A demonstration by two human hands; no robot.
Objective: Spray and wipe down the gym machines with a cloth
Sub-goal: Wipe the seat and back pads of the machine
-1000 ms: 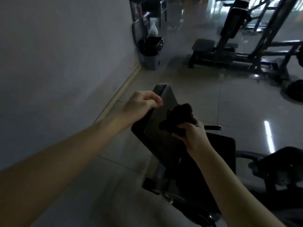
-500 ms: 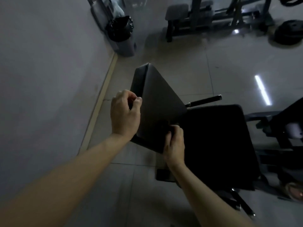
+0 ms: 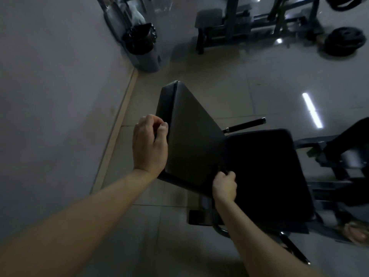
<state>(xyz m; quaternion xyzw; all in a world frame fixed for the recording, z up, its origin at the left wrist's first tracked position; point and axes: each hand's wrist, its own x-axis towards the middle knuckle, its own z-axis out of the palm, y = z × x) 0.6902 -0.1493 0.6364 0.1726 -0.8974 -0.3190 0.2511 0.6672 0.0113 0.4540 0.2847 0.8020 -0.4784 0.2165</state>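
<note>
A gym bench stands in front of me with a tilted grey-black backrest pad (image 3: 191,132) and a black seat pad (image 3: 263,172). My left hand (image 3: 149,144) grips the left edge of the backrest, fingers curled round it. My right hand (image 3: 224,186) is down at the lower end of the backrest, where it meets the seat, with its fingers curled round a dark cloth (image 3: 223,170). Only a small edge of the cloth shows past the fingers; the rest is hidden against the dark pads. No spray bottle is in view.
A wall (image 3: 50,96) runs close along the left. A grey bin with a black liner (image 3: 142,47) stands by it. Another bench machine (image 3: 239,23) and a weight plate (image 3: 345,41) are at the back. A black handle (image 3: 245,124) juts from the bench; dark frame parts (image 3: 339,156) at right.
My right hand has drawn the cloth down the backrest from its upper part to its lower end. My left hand has slid lower along the pad's edge. The view has tilted downward.
</note>
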